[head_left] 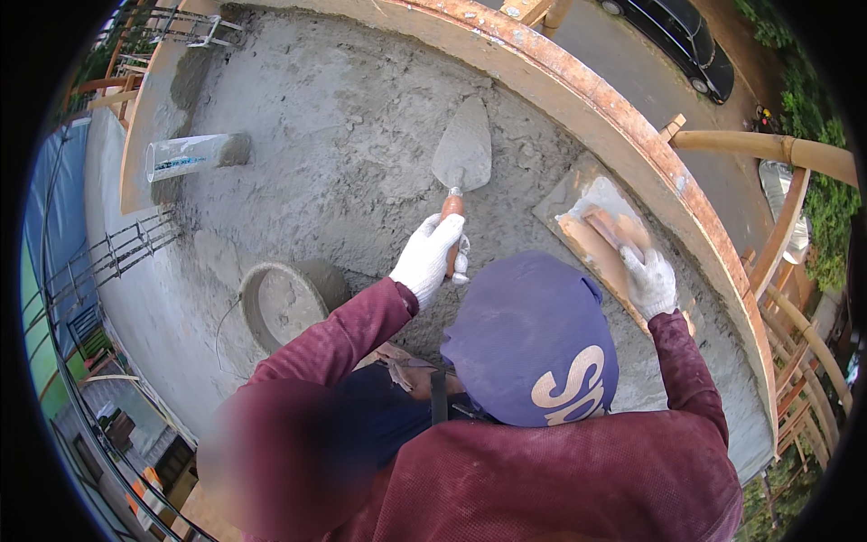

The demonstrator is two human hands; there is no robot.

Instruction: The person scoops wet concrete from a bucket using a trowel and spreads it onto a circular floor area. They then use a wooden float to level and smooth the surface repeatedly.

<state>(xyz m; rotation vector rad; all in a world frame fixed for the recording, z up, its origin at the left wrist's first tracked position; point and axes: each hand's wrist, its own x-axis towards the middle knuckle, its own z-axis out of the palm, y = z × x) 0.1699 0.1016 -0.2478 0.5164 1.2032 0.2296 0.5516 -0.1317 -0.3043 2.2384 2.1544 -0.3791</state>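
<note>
My left hand [428, 256], in a white glove, is closed around the wooden handle of a trowel [463, 149]. The trowel's blade, coated in grey mortar, points away from me over the rough, wet mortar surface [361, 154]. To the right, my gloved right hand [649, 282] grips the handle of a flat plastering float [585, 247]. Mortar smears the float's board, which lies at the surface near the curved edge. A round bucket [271, 312] with mortar inside stands left of my left forearm. Rounded blue cloth with a pale print [533, 334] bulges between my arms.
A curved wooden form board [623, 113] borders the mortar at the far and right sides. A clear pipe [185, 156] and steel rebar [113, 253] stick out at the left. Beyond the board are wooden poles [768, 149] and, lower down, a black car [677, 36].
</note>
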